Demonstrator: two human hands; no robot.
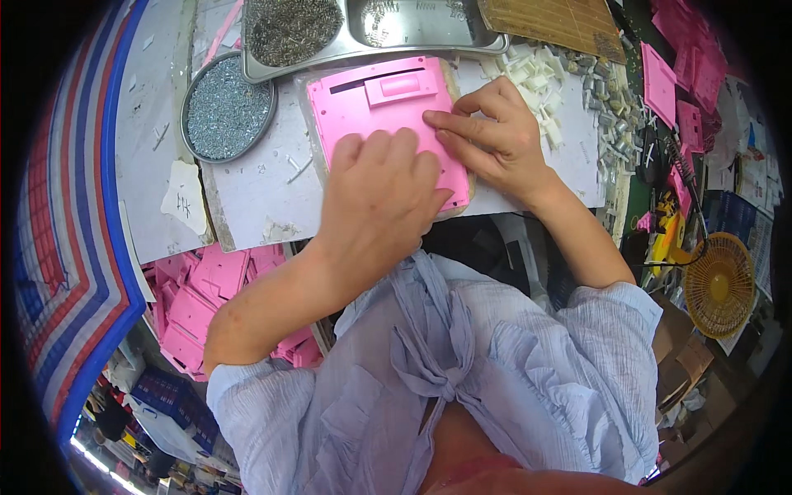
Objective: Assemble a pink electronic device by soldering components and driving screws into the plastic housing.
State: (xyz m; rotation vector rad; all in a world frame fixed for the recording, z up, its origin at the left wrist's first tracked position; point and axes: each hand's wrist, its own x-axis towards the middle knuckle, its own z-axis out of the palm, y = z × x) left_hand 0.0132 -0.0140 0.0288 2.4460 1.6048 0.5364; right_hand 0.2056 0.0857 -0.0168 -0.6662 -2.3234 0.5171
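Note:
A flat pink plastic panel (pixel 355 115) lies on a pale pad at the table edge before me. It has a long dark slot near its far end and a raised rectangular piece (pixel 401 86) beside the slot. My left hand (pixel 381 186) rests on the near left part of the panel, closed, knuckles up, its fingertips hidden beneath it. At the panel's right side is my right hand (pixel 499 140), thumb and fingers drawn together over the surface. Whatever either hand pinches is too small or hidden to make out.
A round dish (pixel 273 111) of small screws stands left. Beyond the panel sits a metal tray (pixel 351 51) of springs. White plastic pieces (pixel 536 78) and grey metal cylinders (pixel 606 115) lie right. Pink parts (pixel 198 297) fill a space below left; a yellow fan (pixel 719 285) stands right.

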